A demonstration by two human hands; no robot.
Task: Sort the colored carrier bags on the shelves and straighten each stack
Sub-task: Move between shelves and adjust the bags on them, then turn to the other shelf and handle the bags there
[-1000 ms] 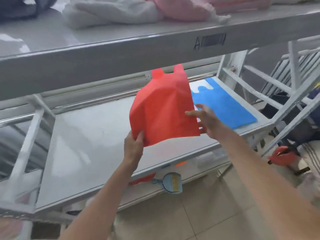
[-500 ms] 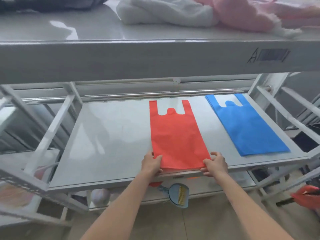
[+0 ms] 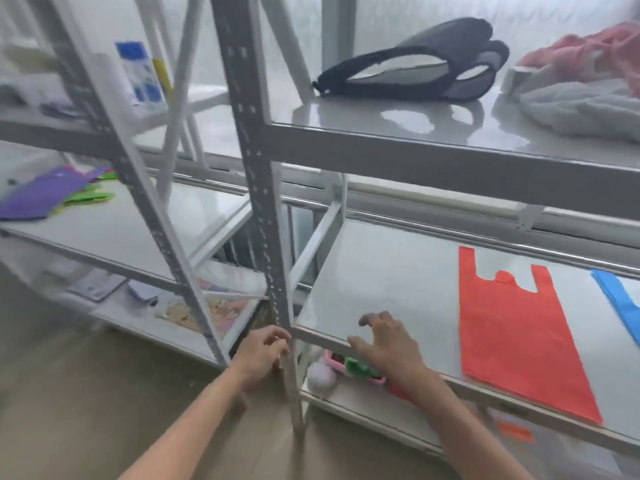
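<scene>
Flat red carrier bag w/ two handles (image 3: 512, 341) lies alone on the grey middle shelf (image 3: 381, 271). Beside it, a blue carrier bag (image 3: 620, 303) is cut off at the right edge. Left hand (image 3: 263, 355) curls by the white metal shelf post (image 3: 270, 271); its grip is loose, maybe touching the post, can't tell. Right hand (image 3: 384, 344) has fingers spread, empty, at the shelf's front edge. Purple and green bags (image 3: 52, 195) on the far left shelf are blurry.

Bright, diffuse daylight from behind; glare patches on the glossy upper shelf (image 3: 398, 123); motion blur smears the left side.
</scene>
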